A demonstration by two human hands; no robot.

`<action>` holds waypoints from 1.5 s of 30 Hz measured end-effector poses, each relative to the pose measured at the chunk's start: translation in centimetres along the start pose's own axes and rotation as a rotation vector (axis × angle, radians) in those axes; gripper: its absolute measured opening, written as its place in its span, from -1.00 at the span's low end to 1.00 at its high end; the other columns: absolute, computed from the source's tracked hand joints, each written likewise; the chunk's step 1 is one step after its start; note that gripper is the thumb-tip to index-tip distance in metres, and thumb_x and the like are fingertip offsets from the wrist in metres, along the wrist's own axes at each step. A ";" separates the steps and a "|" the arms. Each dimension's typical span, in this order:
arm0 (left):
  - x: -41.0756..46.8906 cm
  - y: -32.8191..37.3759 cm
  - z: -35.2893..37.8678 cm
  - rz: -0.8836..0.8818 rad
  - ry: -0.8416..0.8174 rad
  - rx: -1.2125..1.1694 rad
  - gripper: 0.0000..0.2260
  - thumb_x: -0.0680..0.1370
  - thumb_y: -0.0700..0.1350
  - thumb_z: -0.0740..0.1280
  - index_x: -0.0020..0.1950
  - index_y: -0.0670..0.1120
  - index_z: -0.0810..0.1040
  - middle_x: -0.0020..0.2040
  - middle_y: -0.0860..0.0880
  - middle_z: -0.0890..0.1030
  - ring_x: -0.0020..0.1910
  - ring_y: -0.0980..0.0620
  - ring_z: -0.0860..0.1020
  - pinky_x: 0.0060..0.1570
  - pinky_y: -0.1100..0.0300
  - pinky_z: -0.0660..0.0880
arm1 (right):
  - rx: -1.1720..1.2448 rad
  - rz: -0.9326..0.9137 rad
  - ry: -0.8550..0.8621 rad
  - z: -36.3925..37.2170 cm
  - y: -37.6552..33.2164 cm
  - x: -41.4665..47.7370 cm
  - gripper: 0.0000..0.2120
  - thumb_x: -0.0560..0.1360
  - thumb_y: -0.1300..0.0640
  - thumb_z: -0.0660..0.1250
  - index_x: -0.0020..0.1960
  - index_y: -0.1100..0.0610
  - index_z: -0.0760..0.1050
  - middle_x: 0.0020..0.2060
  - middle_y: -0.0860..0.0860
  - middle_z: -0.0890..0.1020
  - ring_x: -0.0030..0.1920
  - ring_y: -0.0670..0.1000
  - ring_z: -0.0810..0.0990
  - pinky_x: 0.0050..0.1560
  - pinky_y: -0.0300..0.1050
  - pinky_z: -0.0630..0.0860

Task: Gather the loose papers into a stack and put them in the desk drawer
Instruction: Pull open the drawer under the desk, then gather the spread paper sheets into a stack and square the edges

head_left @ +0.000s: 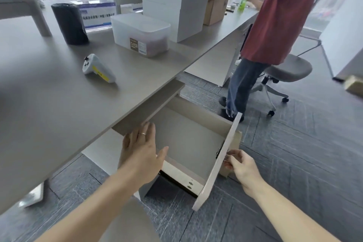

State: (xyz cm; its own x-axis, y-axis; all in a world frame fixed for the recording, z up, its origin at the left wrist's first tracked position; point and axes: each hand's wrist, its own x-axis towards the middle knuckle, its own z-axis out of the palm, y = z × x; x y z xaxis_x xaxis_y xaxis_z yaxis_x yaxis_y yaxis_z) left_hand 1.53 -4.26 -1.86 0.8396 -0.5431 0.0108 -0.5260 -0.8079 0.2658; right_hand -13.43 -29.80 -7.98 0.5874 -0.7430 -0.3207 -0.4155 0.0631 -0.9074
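Observation:
The desk drawer (pixel 188 143) stands pulled out below the grey desk (pixel 49 104), and its bottom looks bare. The white front panel (pixel 218 165) is at the right. My left hand (pixel 141 151) hovers flat over the drawer's left side, palm down and fingers apart, holding nothing. My right hand (pixel 241 165) pinches a small metal pull (pixel 227 156) on the outside of the front panel. I see no loose papers anywhere.
On the desk lie a white handheld controller (pixel 97 68), a black roll (pixel 69 23), a clear plastic box (pixel 140 33) and tall white boxes (pixel 174 0). A person in a red shirt (pixel 284 15) stands by an office chair (pixel 290 68), just past the drawer.

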 end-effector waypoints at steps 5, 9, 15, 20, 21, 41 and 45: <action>-0.9 2.5 0.3 0.061 -0.010 -0.035 -0.28 0.64 0.25 0.10 0.68 -0.10 0.00 0.70 -0.10 0.10 0.67 -0.11 0.03 0.60 -0.11 0.00 | -0.009 0.033 0.007 -2.5 0.8 -0.8 -0.82 0.64 0.38 0.22 0.21 0.40 0.49 -0.05 0.27 0.66 -0.21 0.05 0.64 -0.34 -0.32 0.63; -1.3 3.6 -0.6 0.154 0.018 -0.093 -0.30 0.65 0.23 0.14 0.68 -0.03 -0.01 0.70 -0.02 0.09 0.66 -0.04 0.03 0.50 -0.05 0.24 | -0.069 0.109 -0.039 -3.1 -0.3 -1.5 -0.86 0.67 0.22 0.24 0.17 0.25 0.48 0.02 0.17 0.64 -0.08 0.08 0.65 -0.15 -0.16 0.70; -1.1 3.4 -5.8 0.329 0.222 -0.194 -0.38 0.62 0.18 0.25 0.64 0.03 0.19 0.59 0.02 0.34 0.55 0.00 0.31 0.34 0.02 0.49 | -0.366 -0.329 0.133 -2.0 -10.8 -2.7 -0.66 0.65 -0.01 0.24 0.37 0.11 0.41 0.21 0.03 0.56 0.17 0.02 0.55 0.13 -0.12 0.41; -1.7 -1.9 -12.4 0.198 0.426 -0.271 -0.42 0.63 0.14 0.27 0.61 0.04 0.23 0.57 0.04 0.35 0.54 0.00 0.28 0.46 0.08 0.32 | -0.357 -0.631 -0.034 7.1 -19.0 -5.4 -0.68 0.63 -0.04 0.28 0.33 0.04 0.45 0.21 0.00 0.59 0.25 0.01 0.56 0.31 -0.02 0.49; -2.2 -3.7 -13.5 0.156 0.444 -0.267 -0.43 0.62 0.14 0.27 0.61 0.04 0.24 0.57 0.03 0.35 0.55 -0.01 0.28 0.48 0.06 0.32 | -0.356 -0.676 -0.078 9.5 -20.1 -6.4 -0.68 0.63 -0.04 0.28 0.33 0.05 0.45 0.22 0.00 0.59 0.26 0.00 0.55 0.30 -0.05 0.49; -28.3 -42.6 -22.2 -1.161 0.486 -0.106 -0.27 0.56 0.37 0.10 0.61 -0.03 0.20 0.63 -0.21 0.24 0.58 -0.29 0.22 0.51 -0.19 0.21 | -0.577 -0.593 -0.759 45.0 -25.4 -22.8 -0.13 0.41 -0.28 0.45 0.56 0.07 0.20 0.39 0.04 0.55 0.39 0.17 0.52 0.32 0.08 0.50; -31.8 -45.9 -21.8 -1.352 0.347 -0.116 -0.18 0.55 0.42 0.03 0.68 -0.04 0.06 0.67 -0.26 0.14 0.65 -0.28 0.08 0.59 -0.15 0.04 | -0.659 -0.629 -0.738 48.3 -24.8 -23.6 -0.12 0.36 -0.10 0.57 0.53 0.05 0.20 0.33 0.05 0.57 0.37 0.19 0.51 0.32 0.10 0.51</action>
State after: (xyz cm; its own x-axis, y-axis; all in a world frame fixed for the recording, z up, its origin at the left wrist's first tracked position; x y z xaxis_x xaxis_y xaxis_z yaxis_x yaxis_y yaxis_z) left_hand 1.89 55.08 6.61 0.6807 0.7277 -0.0837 0.7062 -0.6216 0.3390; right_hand 16.57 18.33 9.01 0.9880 0.0604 -0.1424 -0.0606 -0.6961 -0.7154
